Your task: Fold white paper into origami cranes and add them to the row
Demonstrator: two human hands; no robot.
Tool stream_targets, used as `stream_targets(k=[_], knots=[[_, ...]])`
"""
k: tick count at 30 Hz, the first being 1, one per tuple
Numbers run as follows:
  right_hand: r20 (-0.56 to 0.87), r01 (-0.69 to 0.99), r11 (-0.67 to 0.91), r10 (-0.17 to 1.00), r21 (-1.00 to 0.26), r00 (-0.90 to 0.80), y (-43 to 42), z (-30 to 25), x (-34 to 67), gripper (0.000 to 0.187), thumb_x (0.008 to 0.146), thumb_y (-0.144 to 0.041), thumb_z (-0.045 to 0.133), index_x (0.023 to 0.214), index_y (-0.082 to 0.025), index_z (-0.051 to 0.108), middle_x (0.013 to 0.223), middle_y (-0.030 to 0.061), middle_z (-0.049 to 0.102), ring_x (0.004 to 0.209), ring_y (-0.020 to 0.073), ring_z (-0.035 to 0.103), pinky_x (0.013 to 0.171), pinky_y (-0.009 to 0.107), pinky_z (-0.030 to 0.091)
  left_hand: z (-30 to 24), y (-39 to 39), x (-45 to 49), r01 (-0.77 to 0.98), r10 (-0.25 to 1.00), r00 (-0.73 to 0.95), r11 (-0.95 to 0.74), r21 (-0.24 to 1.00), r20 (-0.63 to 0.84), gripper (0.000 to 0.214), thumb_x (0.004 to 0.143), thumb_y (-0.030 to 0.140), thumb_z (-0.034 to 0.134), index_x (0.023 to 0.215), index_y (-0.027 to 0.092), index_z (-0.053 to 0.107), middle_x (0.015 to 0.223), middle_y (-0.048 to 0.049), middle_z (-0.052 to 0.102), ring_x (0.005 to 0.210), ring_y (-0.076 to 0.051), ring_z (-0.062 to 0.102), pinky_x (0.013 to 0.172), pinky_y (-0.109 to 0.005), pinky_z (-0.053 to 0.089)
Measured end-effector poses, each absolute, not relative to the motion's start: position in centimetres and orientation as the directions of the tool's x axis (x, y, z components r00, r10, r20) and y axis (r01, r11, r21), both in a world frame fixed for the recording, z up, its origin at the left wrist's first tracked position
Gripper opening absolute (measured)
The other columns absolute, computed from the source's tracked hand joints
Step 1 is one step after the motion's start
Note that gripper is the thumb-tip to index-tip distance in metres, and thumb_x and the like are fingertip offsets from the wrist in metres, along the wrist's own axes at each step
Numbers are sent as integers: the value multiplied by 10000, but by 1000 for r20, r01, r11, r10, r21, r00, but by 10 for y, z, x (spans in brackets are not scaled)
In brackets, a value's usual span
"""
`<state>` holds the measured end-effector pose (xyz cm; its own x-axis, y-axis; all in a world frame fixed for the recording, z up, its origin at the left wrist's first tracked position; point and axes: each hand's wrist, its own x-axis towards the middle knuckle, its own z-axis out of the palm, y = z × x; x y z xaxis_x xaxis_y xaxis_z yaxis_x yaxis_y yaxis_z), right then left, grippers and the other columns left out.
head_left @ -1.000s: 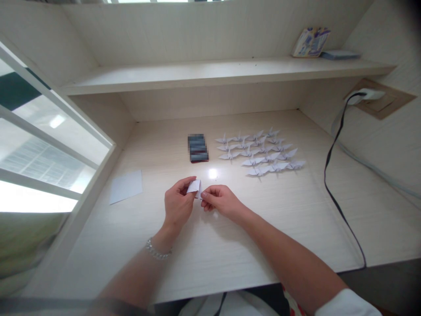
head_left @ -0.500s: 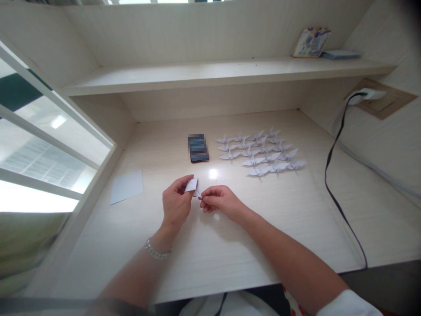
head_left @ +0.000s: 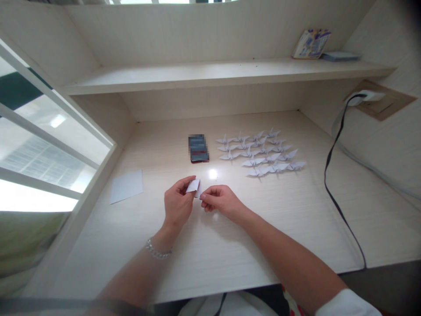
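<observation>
A small piece of folded white paper (head_left: 193,185) is held just above the desk, between my two hands. My left hand (head_left: 178,199) is closed around its left side, thumb in front and fingers behind. With thumb and index finger pinched, my right hand (head_left: 220,201) grips the paper's lower right corner. Several white paper cranes (head_left: 263,149) stand in rows on the desk to the right, beyond my hands. A dark phone-like block (head_left: 198,148), blurred out, lies behind the folded paper.
A flat white sheet (head_left: 126,187) lies at the left of the desk (head_left: 204,263). On the right, a black cable (head_left: 329,171) runs from a white charger (head_left: 365,96) down to the front edge. A shelf (head_left: 197,77) spans the back, bearing a printed packet (head_left: 311,44).
My left hand and the folded paper have shifted slightly right, closer to my right hand. The point of paper at my right fingertips shows less now. Things on the desk stay put.
</observation>
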<state>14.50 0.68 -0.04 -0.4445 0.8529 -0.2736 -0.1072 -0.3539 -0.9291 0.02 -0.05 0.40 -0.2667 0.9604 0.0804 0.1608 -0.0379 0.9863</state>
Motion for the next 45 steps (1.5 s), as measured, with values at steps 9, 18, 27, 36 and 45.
stream_targets(k=[9, 18, 27, 36, 45], knots=[[-283, -154, -385, 848, -910, -449, 6, 0, 146, 278, 603, -369, 749, 661, -128, 622, 587, 18, 645, 491, 95, 561, 512, 231, 426, 7, 0, 2, 144, 966, -254, -18, 989, 55, 305, 680, 240, 689, 969, 145, 679, 896, -70, 711, 752, -152, 641, 677, -252, 506], [-323, -200, -469, 805, -860, -499, 7, 2, 149, 280, 682, -406, 682, 698, -133, 623, 649, 31, 656, 516, 98, 580, 529, 231, 412, 4, 0, -1, 123, 969, -242, -19, 992, 49, 330, 671, 215, 678, 993, 143, 676, 889, -73, 709, 727, -157, 635, 642, -262, 508], [-269, -129, -359, 854, -925, -445, 8, 0, 146, 296, 661, -422, 692, 664, -140, 601, 586, 9, 635, 486, 91, 554, 510, 230, 418, 3, 0, 2, 125, 964, -259, -26, 992, 58, 313, 666, 214, 681, 972, 147, 686, 890, -71, 710, 750, -162, 640, 668, -266, 511], [-284, -157, -377, 862, -913, -420, 6, 1, 144, 285, 616, -389, 733, 643, -132, 614, 556, 13, 628, 463, 92, 547, 491, 231, 422, 6, 0, 3, 103, 967, -253, -4, 995, 30, 334, 663, 290, 708, 962, 144, 684, 896, -75, 712, 754, -163, 644, 685, -274, 510], [-330, -178, -472, 796, -864, -507, 7, 6, 150, 234, 652, -353, 695, 695, -135, 622, 623, 28, 650, 512, 98, 570, 524, 230, 418, 7, 0, 2, 104, 967, -254, -2, 995, 29, 344, 661, 284, 706, 975, 144, 682, 853, -67, 711, 683, -148, 626, 612, -253, 498]])
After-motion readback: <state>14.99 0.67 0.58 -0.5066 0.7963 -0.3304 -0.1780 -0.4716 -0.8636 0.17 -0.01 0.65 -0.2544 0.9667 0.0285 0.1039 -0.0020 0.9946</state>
